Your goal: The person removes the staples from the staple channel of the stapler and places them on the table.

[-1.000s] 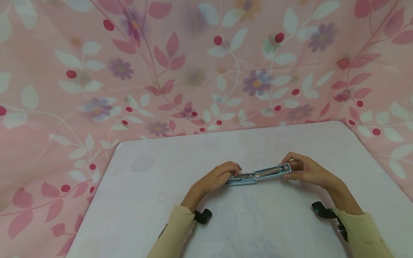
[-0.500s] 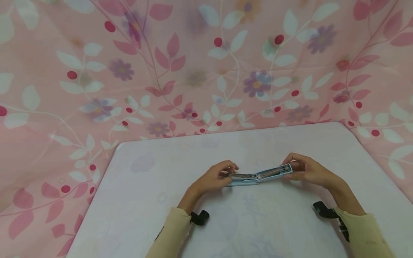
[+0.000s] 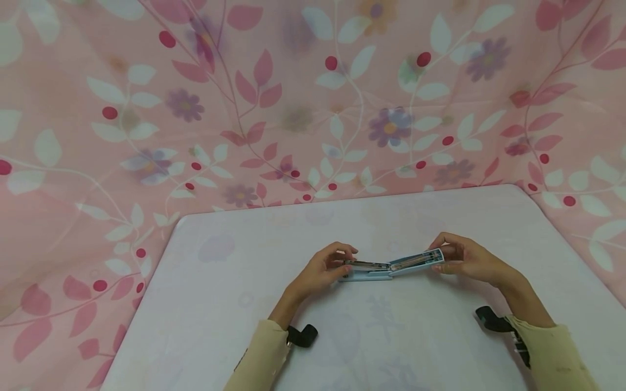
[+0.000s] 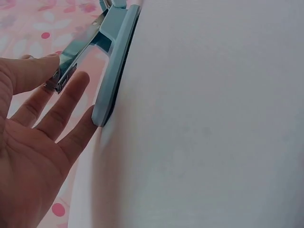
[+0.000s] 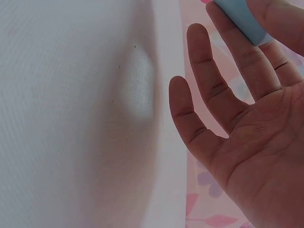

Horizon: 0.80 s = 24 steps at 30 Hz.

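Note:
A light blue stapler (image 3: 369, 276) lies unfolded, its base low over the white table and its top cover (image 3: 415, 263) swung out to the right, tilted up with the inside showing. My left hand (image 3: 320, 270) is at its left end. In the left wrist view, the thumb (image 4: 40, 72) and fingers pinch the end of the metal magazine (image 4: 78, 50), while another fingertip touches the end of the blue base (image 4: 116, 71). My right hand (image 3: 467, 259) pinches the cover's far end between thumb and fingers; the right wrist view shows its other fingers extended beside the blue cover (image 5: 241, 19).
The white table (image 3: 235, 304) has rounded far corners. Behind it hangs a pink floral cloth (image 3: 313, 108). Black wrist cameras sit by both sleeves, one at the left (image 3: 303, 335) and one at the right (image 3: 491, 319).
My left hand has shifted slightly left along the stapler, its fingers lifting and moving to the end of the magazine. The right hand stays almost still, holding the cover.

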Each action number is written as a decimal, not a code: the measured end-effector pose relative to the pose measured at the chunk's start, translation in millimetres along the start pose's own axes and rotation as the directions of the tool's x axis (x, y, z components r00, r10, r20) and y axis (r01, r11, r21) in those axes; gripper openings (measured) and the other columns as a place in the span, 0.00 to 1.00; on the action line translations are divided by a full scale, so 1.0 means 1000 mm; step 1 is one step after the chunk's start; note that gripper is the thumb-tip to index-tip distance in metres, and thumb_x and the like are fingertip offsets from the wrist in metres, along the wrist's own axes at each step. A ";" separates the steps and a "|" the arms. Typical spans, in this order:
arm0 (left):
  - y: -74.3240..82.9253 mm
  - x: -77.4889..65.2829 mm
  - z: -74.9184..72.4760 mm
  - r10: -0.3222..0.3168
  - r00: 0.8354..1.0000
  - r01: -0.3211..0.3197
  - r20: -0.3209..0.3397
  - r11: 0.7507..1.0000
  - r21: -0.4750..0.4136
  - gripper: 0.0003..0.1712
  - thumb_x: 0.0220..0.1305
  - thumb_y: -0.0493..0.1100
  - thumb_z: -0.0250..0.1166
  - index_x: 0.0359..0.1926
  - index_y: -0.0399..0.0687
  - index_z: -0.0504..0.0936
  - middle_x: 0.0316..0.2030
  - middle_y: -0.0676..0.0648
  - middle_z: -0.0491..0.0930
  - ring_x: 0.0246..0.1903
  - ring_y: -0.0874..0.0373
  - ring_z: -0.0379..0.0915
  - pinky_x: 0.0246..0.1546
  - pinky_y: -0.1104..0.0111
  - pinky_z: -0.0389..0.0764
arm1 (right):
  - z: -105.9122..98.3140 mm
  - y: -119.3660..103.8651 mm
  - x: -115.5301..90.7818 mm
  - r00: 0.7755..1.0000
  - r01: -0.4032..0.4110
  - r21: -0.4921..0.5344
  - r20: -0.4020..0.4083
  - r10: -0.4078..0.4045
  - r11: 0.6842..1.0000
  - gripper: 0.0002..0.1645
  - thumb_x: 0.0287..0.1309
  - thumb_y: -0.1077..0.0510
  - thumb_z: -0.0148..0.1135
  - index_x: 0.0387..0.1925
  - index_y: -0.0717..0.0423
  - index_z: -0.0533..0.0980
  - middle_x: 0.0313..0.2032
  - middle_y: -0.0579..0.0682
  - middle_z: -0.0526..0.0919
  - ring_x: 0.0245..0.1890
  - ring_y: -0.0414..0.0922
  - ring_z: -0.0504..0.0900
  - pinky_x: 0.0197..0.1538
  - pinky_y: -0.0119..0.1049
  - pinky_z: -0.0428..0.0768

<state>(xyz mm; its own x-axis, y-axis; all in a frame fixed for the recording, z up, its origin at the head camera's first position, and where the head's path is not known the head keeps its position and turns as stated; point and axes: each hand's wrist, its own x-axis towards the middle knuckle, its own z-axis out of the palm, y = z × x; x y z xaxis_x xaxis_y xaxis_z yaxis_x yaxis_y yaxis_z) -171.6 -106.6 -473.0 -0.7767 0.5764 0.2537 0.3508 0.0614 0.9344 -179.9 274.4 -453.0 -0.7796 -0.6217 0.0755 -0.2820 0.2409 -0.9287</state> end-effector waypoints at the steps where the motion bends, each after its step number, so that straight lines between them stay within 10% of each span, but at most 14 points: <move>1: -0.001 0.000 0.000 0.007 1.000 -0.007 -0.006 1.000 -0.005 0.13 0.66 0.29 0.62 0.50 0.38 0.73 0.57 0.33 0.74 0.51 0.45 0.76 0.55 0.55 0.75 | 0.000 0.000 0.000 1.000 -0.002 -0.003 -0.002 0.002 1.000 0.17 0.58 0.68 0.67 0.48 0.59 0.73 0.44 0.57 0.86 0.43 0.56 0.83 0.50 0.33 0.74; 8: 0.000 -0.001 0.003 0.003 0.999 -0.004 -0.044 0.999 -0.032 0.21 0.66 0.29 0.63 0.58 0.41 0.73 0.57 0.41 0.74 0.45 0.44 0.78 0.45 0.67 0.79 | 0.001 -0.001 -0.001 1.000 -0.011 -0.013 -0.013 0.011 1.000 0.17 0.58 0.66 0.68 0.48 0.58 0.73 0.43 0.56 0.86 0.43 0.55 0.83 0.50 0.34 0.74; 14: 0.001 -0.001 0.004 -0.031 0.996 0.030 -0.082 0.999 -0.021 0.16 0.64 0.27 0.63 0.52 0.32 0.73 0.55 0.32 0.73 0.49 0.40 0.77 0.51 0.51 0.77 | 0.002 -0.002 -0.002 1.000 -0.011 0.009 -0.008 0.011 1.000 0.17 0.58 0.67 0.67 0.48 0.59 0.73 0.44 0.58 0.85 0.42 0.53 0.83 0.47 0.34 0.76; 24: 0.028 -0.002 0.004 0.102 0.989 -0.102 -0.107 0.995 0.004 0.15 0.62 0.25 0.64 0.50 0.34 0.77 0.50 0.38 0.77 0.50 0.41 0.75 0.53 0.45 0.75 | 0.003 -0.004 -0.002 0.999 -0.024 -0.017 -0.030 0.023 1.000 0.18 0.58 0.66 0.69 0.48 0.58 0.73 0.44 0.56 0.86 0.43 0.53 0.83 0.50 0.32 0.75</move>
<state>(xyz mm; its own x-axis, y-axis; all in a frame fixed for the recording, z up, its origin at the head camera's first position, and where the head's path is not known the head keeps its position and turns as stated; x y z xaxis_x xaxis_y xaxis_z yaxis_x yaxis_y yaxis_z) -158.1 -102.8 -448.3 -0.7887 0.4889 0.3728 0.4302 0.0057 0.9027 -175.7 272.8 -450.8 -0.8024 -0.5933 0.0646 -0.2729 0.2685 -0.9238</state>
